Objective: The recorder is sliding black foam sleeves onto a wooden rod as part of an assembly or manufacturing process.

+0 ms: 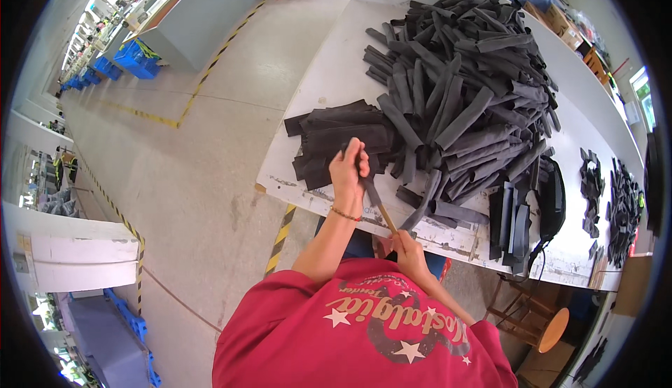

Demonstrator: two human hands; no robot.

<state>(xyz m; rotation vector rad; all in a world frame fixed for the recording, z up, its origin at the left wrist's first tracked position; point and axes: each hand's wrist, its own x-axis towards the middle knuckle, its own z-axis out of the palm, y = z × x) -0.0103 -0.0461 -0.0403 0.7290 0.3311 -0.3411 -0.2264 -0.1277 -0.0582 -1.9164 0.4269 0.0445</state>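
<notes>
Head view: the left hand (348, 170) is raised over the near edge of the white surface (329, 73), its fingers curled in and closed around a dark cloth strip (373, 192). A beaded bracelet (346, 214) circles that wrist. The strip slants down from the fist toward the right hand (409, 251), which is closed around the lower part of a thin wooden stick (387, 218). The stick's upper end meets the strip; how far it runs inside cannot be told. Both hands are in front of the person's red shirt (294, 332), the right one lower and nearer the body. Just beyond the left hand lies a flat pile of dark pieces (343, 136). Touching its right side, a large heap of dark cloth tubes (469, 87) spreads back across the surface. Farther right, a black bag (551, 195) sits near the edge.
</notes>
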